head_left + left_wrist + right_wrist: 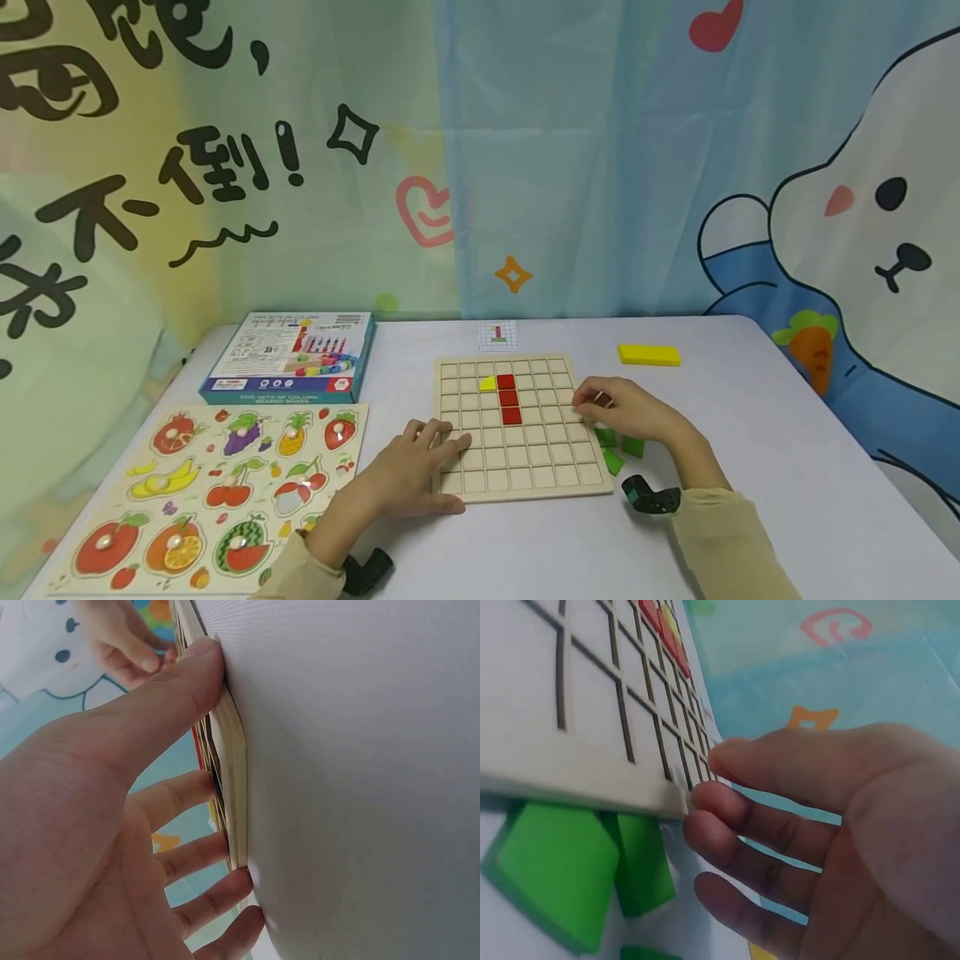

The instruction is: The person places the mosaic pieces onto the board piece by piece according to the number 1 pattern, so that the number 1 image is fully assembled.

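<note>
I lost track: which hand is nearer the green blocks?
Right. The right hand is just beyond the green blocks; the left hand is across the grid board.

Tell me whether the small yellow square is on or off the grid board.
On: in the head view, the yellow square lies on the grid board, left of the top red square.

Plain khaki-beige cloth sleeves (731, 542) | black angular wrist units (651, 496), one per arm | left hand (411, 467) bare | right hand (636, 406) bare

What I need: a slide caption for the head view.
Left hand on board with three red tiles, right hand at its edge.
</note>
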`<action>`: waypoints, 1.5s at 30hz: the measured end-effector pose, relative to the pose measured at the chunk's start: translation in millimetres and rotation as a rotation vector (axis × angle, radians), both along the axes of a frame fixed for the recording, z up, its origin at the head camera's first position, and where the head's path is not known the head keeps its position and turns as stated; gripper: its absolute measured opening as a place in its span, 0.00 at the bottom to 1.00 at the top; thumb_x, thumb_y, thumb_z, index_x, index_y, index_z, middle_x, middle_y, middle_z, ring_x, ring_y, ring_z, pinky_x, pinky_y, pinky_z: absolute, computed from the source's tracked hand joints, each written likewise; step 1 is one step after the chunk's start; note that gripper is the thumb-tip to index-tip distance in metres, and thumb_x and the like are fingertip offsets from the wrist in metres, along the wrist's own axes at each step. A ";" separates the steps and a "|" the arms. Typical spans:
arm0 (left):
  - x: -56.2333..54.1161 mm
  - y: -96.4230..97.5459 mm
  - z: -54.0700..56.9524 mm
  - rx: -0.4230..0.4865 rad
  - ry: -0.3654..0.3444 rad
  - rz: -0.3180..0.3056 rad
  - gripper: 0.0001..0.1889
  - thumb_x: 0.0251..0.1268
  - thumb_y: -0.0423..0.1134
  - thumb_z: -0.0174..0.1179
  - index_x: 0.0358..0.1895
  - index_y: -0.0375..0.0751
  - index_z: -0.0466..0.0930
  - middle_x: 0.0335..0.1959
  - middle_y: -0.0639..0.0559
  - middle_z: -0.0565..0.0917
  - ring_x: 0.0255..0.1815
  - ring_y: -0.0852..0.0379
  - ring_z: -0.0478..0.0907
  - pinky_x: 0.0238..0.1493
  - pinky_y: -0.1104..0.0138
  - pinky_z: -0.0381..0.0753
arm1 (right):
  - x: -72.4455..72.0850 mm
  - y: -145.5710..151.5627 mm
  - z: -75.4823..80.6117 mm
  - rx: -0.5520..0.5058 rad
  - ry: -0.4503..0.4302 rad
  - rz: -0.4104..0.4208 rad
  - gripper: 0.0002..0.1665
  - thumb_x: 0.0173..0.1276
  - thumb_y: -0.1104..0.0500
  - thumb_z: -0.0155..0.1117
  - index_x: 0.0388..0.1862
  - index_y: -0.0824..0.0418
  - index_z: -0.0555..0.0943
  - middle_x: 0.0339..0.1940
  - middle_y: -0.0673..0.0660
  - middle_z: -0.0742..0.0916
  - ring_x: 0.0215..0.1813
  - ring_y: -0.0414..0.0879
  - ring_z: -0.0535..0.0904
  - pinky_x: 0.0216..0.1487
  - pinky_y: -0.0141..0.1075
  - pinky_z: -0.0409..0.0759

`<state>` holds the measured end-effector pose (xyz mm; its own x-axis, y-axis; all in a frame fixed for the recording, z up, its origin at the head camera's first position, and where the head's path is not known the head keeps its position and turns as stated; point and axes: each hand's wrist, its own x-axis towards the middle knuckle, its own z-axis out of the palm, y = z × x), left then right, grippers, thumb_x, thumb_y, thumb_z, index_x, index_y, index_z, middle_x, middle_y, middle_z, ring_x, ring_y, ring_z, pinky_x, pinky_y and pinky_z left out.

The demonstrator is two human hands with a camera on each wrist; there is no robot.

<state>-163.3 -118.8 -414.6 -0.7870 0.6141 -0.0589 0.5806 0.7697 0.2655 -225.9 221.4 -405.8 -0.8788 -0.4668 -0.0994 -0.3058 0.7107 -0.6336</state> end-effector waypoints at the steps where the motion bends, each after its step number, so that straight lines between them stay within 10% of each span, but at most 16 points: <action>1: -0.4 0.1 -0.6 -0.002 -0.001 0.000 0.42 0.50 0.63 0.65 0.69 0.51 0.64 0.64 0.43 0.66 0.60 0.41 0.65 0.50 0.50 0.73 | 0.1 1.0 -0.2 0.004 -0.007 -0.002 0.07 0.70 0.57 0.57 0.42 0.58 0.78 0.38 0.53 0.83 0.39 0.45 0.76 0.40 0.35 0.75; 23: -0.1 -0.1 -2.9 -0.002 0.007 -0.007 0.43 0.50 0.63 0.64 0.69 0.50 0.64 0.64 0.43 0.66 0.59 0.40 0.65 0.50 0.49 0.73 | 2.2 31.0 1.2 0.047 -0.227 0.019 0.11 0.58 0.58 0.68 0.37 0.60 0.78 0.28 0.51 0.77 0.34 0.43 0.70 0.35 0.32 0.68; 45: -0.2 -0.3 -2.0 0.006 -0.006 0.006 0.43 0.50 0.63 0.65 0.69 0.50 0.64 0.65 0.43 0.66 0.60 0.40 0.65 0.52 0.49 0.72 | 2.7 30.1 4.6 0.036 -0.152 0.059 0.09 0.59 0.58 0.67 0.35 0.60 0.78 0.24 0.50 0.76 0.30 0.42 0.69 0.32 0.31 0.68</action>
<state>-163.5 -119.1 -416.6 -0.7901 0.6101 -0.0596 0.5749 0.7712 0.2733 -223.1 251.4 -401.2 -0.8233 -0.5112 -0.2467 -0.2507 0.7174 -0.6499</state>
